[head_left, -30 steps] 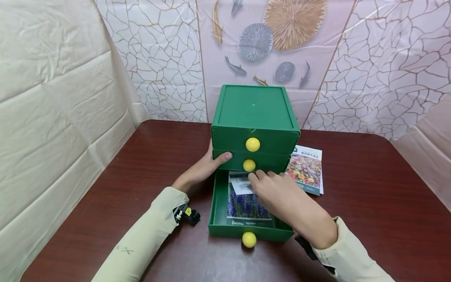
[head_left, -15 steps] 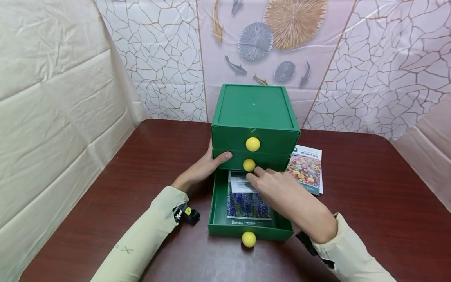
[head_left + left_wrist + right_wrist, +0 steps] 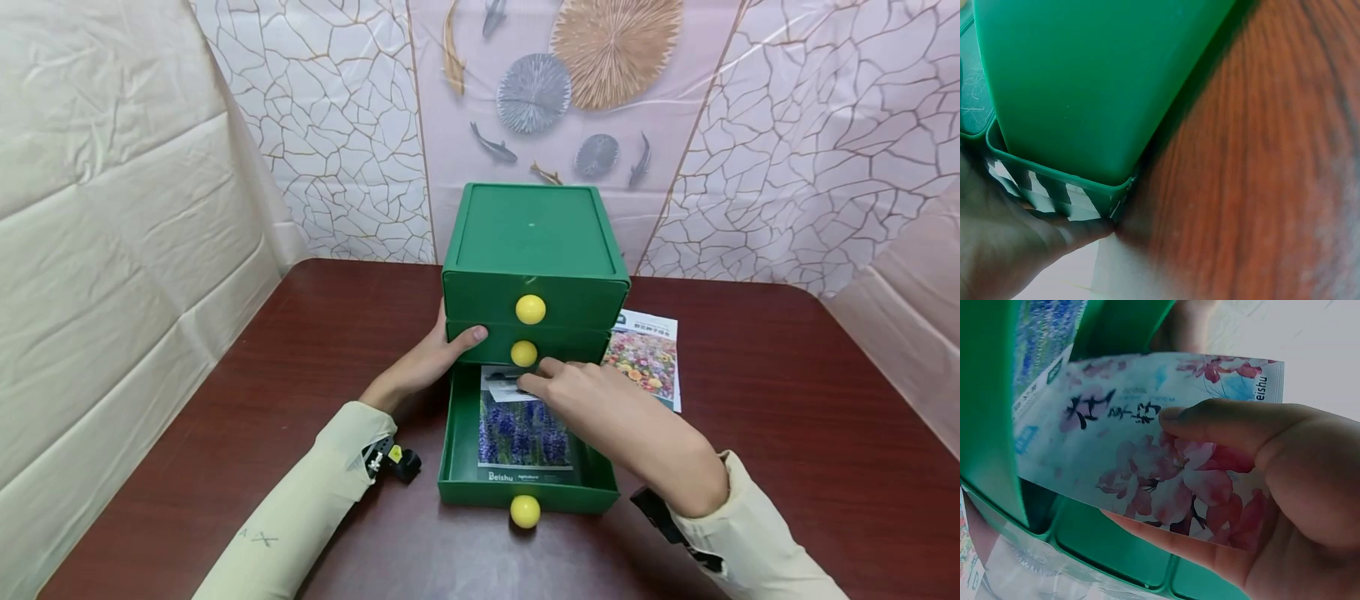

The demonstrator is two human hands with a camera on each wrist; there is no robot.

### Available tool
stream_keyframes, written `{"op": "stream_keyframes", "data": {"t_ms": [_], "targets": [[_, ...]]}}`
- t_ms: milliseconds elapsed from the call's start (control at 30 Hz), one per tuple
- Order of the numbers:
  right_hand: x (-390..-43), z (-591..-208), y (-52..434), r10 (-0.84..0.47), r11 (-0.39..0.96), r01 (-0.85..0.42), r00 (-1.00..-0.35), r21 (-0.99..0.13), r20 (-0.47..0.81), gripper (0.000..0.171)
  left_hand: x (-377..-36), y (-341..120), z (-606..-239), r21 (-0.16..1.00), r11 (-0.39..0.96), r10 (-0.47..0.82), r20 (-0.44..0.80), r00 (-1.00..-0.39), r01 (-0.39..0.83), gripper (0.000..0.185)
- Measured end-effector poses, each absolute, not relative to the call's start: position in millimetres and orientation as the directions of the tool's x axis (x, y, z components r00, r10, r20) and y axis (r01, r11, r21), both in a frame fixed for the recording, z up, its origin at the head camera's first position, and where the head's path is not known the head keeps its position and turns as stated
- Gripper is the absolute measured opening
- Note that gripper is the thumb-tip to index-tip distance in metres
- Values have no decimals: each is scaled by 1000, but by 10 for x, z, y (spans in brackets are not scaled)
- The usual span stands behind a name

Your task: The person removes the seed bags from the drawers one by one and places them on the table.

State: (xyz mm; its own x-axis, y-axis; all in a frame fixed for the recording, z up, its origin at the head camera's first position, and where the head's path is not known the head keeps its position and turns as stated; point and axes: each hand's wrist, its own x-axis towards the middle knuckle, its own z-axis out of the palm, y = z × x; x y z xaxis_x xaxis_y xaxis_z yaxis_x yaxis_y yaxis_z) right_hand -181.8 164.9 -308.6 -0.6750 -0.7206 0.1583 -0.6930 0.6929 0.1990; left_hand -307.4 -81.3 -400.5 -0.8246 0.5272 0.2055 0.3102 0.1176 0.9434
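Observation:
A green drawer cabinet (image 3: 536, 225) with yellow knobs stands on the table. Its bottom drawer (image 3: 446, 454) is pulled out and holds a seed packet with purple flowers (image 3: 525, 429). My right hand (image 3: 600, 400) reaches over this drawer, under the middle drawer's front. In the right wrist view it pinches a pink-flowered seed packet (image 3: 1166, 494), thumb on the printed face and fingers beneath. That packet's far end lies inside the green drawer. My left hand (image 3: 420, 358) rests against the cabinet's left side, its thumb on the middle drawer's front and its fingers along the side wall.
Right of the cabinet, another packet printed with mixed flowers (image 3: 645, 358) lies on the brown table (image 3: 780, 400). A patterned cloth (image 3: 345, 125) hangs behind the table, and pale cloth (image 3: 112, 208) hangs at the left.
The pale packet in my right hand has slid a little farther back into the drawer, showing more of the purple-flowered packet. My left hand stays in place; the head view has shifted slightly.

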Motion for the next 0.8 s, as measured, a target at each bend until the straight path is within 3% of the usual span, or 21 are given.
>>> {"op": "stream_keyframes", "data": {"t_ms": [367,600,800], "targets": [[-1678,-2783,1761,-690,724,-689,-721,37,67,44,-3057,-807,-3991,943,128,523,199,-829,308,111],[-1563,-2625,1850,-663,748,-663,-747,20,45,55,-3063,-806,-4009,943,127,525,198,-827,307,112],[-1467,-2519,1962,-683,728,-685,-728,-16,61,54,-3049,-806,-4002,943,126,523,200,-828,308,108]]}}
